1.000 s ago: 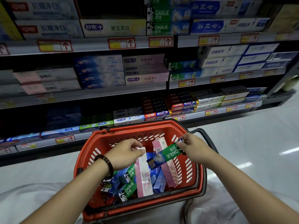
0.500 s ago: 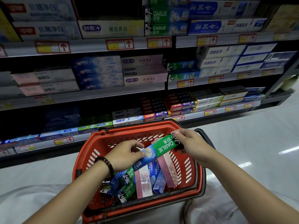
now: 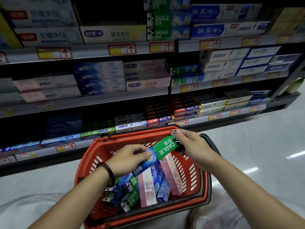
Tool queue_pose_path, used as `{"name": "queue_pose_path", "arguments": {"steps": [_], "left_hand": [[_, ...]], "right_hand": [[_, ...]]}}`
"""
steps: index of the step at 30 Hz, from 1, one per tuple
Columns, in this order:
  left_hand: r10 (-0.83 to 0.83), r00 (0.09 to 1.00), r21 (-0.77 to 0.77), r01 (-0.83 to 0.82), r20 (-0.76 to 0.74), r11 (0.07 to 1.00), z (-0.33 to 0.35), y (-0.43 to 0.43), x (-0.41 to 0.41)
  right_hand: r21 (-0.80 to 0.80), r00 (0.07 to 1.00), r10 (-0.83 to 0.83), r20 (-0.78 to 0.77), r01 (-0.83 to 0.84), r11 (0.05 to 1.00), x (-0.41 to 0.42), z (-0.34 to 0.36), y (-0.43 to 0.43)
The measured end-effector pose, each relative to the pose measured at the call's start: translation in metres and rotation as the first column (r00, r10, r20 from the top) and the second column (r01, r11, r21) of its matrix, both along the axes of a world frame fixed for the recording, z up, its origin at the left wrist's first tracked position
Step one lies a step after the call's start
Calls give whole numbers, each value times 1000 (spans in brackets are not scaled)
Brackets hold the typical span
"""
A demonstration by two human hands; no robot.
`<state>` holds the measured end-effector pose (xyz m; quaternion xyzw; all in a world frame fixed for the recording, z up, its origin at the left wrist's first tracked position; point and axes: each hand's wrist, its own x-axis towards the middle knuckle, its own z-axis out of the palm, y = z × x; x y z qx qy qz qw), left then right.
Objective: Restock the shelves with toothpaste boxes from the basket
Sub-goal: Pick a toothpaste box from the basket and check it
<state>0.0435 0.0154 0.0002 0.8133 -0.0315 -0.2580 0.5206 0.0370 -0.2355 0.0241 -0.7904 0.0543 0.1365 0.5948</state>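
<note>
The tall grey metal shelves [image 3: 99, 52] filled the upper view, every tier stocked with flat toothpaste cartons. A stack of green Darlie cartons [image 3: 166, 19] sat near the middle of the top tier. Below, the red slotted plastic basket [image 3: 105, 151] stood just in front of the lowest shelf's front edge.

Inside it, two pink-and-white cartons [image 3: 146, 190] lay lengthwise through the middle with a blue Crest carton [image 3: 156, 177] between them. Several green and blue cartons [image 3: 132, 197] were heaped toward the near left corner.

The long green-and-blue Darlie toothpaste box [image 3: 165, 149] had been lower in the pile a second before, with only the right hand on it. By this moment it had been raised and slanted from the basket's far right rim down toward the middle. Whether its lower end was touching the cartons beneath could not be told. The pick looked almost finished, so the likely next step was to carry it up to the matching green stack.

The right hand [image 3: 191, 146] pinched the box's black end between thumb and fingers. The left hand [image 3: 130, 157] gripped its middle, thumb on the top face and fingers curled beneath.
</note>
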Motion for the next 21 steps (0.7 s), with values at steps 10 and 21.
{"name": "queue_pose_path", "arguments": {"steps": [10, 21], "left_hand": [[174, 979, -154, -189, -103, 970, 9, -5, -2], [241, 949, -207, -283, -205, 936, 12, -8, 0]], "right_hand": [[222, 987, -163, 17, 155, 963, 7, -6, 5], [86, 1000, 10, -22, -8, 996, -4, -15, 22]]}}
